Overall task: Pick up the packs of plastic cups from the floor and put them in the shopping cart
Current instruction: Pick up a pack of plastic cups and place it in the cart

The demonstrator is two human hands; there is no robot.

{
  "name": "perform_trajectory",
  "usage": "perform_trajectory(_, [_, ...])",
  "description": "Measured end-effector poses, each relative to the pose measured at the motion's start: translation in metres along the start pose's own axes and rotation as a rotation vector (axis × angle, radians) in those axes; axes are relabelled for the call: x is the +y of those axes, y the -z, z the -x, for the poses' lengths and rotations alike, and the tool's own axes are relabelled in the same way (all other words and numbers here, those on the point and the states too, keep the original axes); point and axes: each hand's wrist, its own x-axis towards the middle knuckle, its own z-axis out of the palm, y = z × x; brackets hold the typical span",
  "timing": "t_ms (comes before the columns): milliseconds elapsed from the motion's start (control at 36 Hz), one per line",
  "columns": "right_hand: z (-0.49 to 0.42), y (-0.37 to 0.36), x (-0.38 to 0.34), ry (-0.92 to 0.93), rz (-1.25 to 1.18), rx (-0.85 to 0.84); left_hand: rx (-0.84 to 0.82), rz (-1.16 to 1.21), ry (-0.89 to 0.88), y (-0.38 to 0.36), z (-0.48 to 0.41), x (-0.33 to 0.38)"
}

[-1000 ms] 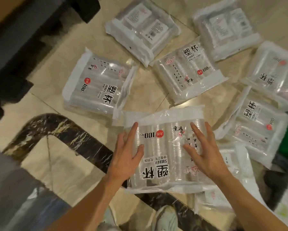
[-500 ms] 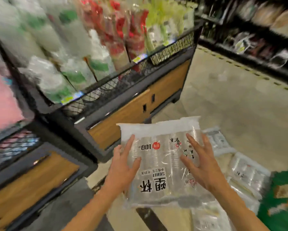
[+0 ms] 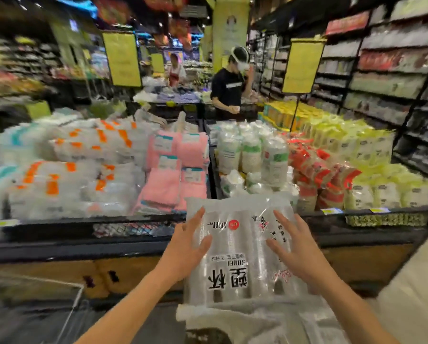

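Note:
A clear pack of plastic cups (image 3: pixel 235 264), with black characters and a red dot on its face, is up at waist height in front of me. My left hand (image 3: pixel 183 252) presses its left side and my right hand (image 3: pixel 299 252) its right side, fingers straight and spread over the face. More clear plastic wrapping (image 3: pixel 257 324) shows just below the pack, blurred. A thin pale frame at the lower left (image 3: pixel 76 294) looks like the shopping cart's rim, but it is too blurred to be sure.
A low display bin (image 3: pixel 133 242) with a dark rim and wooden front stands right ahead, piled with wrapped cups, pink towels (image 3: pixel 178 175) and paper cups (image 3: pixel 252 155). Shelves (image 3: pixel 394 70) line the right side. A person in black (image 3: pixel 227 88) stands beyond the bin.
I have lifted the pack off the floor with both hands. My view has swung up from the packs on the floor to the display bin and the aisle.

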Motion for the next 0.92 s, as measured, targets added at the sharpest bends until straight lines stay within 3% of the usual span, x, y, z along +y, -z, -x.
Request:
perform_trajectory(417, [-0.075,-0.15,-0.162,0.391,-0.11,-0.423,0.374,-0.042,0.53,0.128,0.132,-0.086])
perform_trajectory(722, [-0.112,-0.308,-0.322,0.672,-0.117,-0.664,0.639,-0.114,0.8,0.225,0.214,-0.19])
perform_trajectory(917, [-0.122,-0.405,-0.405,0.755,-0.12,-0.799,0.736,-0.111,0.942,0.277,0.249,-0.248])
